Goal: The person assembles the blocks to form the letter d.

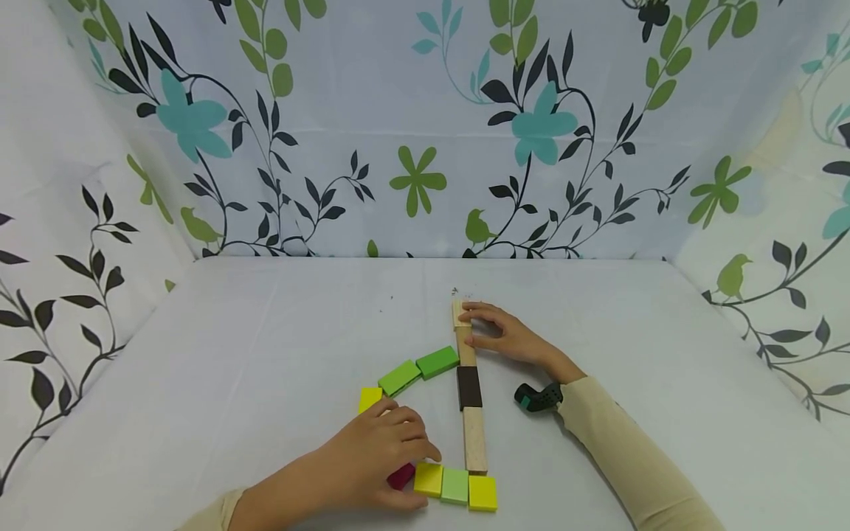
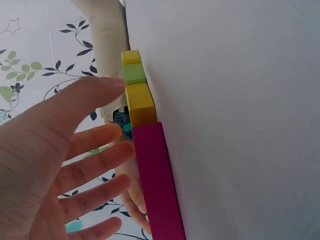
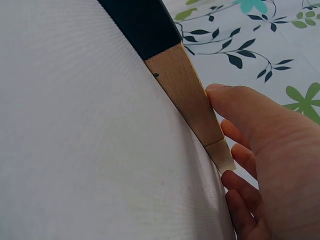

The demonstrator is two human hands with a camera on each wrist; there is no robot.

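Observation:
Several flat blocks form a loop on the table. Down its right side run a pale wooden block [image 1: 474,440], a dark brown block [image 1: 469,387], another wooden block [image 3: 182,95] and a light end block [image 1: 459,317]. My right hand [image 1: 508,335] touches the far end of this row, thumb against the wooden block's side and fingers at the end block. My left hand [image 1: 372,450] is spread over the near left blocks, its thumb by a yellow block [image 2: 141,104]. It partly hides a magenta block [image 2: 157,175]. Light green [image 1: 454,487] and yellow [image 1: 482,494] blocks continue the near row.
Two green blocks [image 1: 438,361] slant up to the wooden row, with a yellow block [image 1: 370,398] at their lower left end. White cloth covers the table [image 1: 299,317]; a patterned curtain [image 1: 412,88] stands behind. A dark wrist camera [image 1: 538,398] sits at my right wrist.

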